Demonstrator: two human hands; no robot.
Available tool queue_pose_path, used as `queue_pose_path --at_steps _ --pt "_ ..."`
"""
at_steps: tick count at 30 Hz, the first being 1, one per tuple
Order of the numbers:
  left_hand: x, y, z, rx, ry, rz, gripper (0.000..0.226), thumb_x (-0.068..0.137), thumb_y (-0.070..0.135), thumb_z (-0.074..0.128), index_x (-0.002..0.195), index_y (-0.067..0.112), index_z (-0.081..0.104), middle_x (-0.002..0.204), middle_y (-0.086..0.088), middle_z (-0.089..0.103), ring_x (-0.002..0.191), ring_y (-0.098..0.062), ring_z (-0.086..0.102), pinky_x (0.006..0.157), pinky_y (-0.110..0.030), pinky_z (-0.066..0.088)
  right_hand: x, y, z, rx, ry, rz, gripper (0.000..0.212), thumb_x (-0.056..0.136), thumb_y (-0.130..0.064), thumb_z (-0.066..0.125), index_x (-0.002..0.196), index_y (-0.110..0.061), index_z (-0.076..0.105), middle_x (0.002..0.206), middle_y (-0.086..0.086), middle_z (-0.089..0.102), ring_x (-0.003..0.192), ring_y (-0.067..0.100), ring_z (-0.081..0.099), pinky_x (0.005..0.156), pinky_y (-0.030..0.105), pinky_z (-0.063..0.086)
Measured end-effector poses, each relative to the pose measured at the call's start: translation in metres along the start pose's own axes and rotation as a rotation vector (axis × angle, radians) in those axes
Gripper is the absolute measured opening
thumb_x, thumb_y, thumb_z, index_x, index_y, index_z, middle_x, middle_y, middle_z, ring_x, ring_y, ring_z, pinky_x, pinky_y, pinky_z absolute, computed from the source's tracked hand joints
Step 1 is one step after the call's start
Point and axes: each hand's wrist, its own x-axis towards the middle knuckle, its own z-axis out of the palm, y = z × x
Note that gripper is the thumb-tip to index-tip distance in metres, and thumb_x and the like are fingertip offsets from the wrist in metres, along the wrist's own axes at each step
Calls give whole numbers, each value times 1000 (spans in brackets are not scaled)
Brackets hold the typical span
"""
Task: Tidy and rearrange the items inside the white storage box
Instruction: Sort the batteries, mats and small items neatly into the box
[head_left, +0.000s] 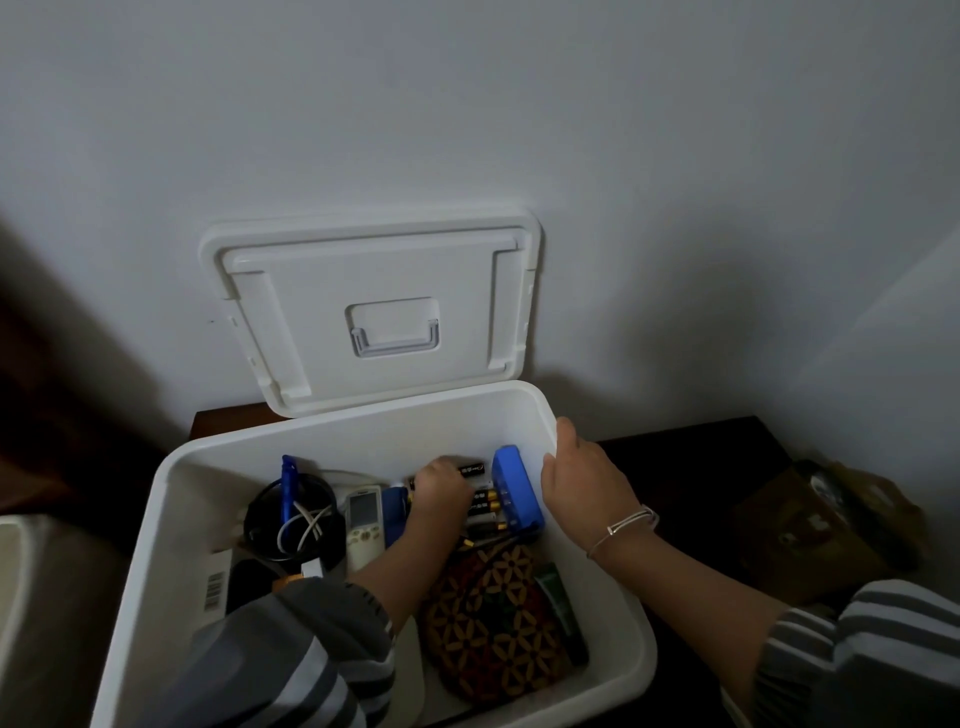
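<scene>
**A:** So, starting at the left of the white storage box (171, 467), what lies there?

**B:** One black cable coil (260, 512), with one blue plug-like piece (288, 483) and one white cable (304, 525) across it. Then one white remote control (363, 519), its length running front to back.

**A:** And the left hand (441, 491)?

**B:** Just right of the remote, down on the batteries (485, 506) at the far middle of the box floor. Its fingers curl over them with the tips hidden, so I cannot tell whether it grips one or only rests there.

**A:** How do they lie?

**B:** On their sides, long axis across the box, gold ends toward the one blue case (514, 493) just beside them on the right. I count at least four; the hand hides any others.

**A:** Anything nearer the person?

**B:** One patterned pouch (498, 623) and, at its right edge, one green tube (561, 608).

**A:** Which hand is nearer the batteries?

**B:** The left; it is on them. The right hand (582, 483) holds the box's right rim, thumb inside, beyond the blue case.

**A:** What does the next move turn on?

**B:** Probably squaring the batteries up along that crosswise axis, against the case.
</scene>
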Motion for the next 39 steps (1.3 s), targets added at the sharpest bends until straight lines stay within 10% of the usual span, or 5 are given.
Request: queue_pose_path --at_steps 11,15,17,23,39 --pt "-1 -26 -2 -211 -20 27 20 93 12 52 107 7 66 110 -9 69 101 -24 66 83 -32 51 -1 0 -1 19 5 -2 43 100 -26 35 139 -10 26 111 12 58 97 23 57 74 34 50" --pt "-8 -35 -10 -201 309 111 44 14 20 94 40 12 59 36 -1 53 28 -13 51 30 -15 34 -2 -1 -2 23 -1 -2 43 100 -26 35 139 -11 26 113 12 57 99 24 57 78 37 53" --pt "-5 -36 -1 -242 447 132 50 3 14 91 40 11 57 30 -1 46 21 -16 43 25 -14 26 -2 -1 -2 20 1 -6 44 100 -26 34 140 -10 25 113 12 57 99 24 57 78 37 53" --pt "10 -23 0 -237 144 145 24 92 17 56 114 7 56 103 -9 70 87 -26 68 65 -32 46 -1 -1 -2 21 -2 0 43 99 -26 35 139 -10 27 112 14 58 98 26 57 76 37 51" --pt "-9 -6 30 -696 329 -88 45 91 17 55 135 17 50 127 -5 59 112 -22 55 94 -31 41 -2 0 -2 26 4 -20 44 100 -28 35 139 -10 27 109 12 57 95 23 57 73 34 51"
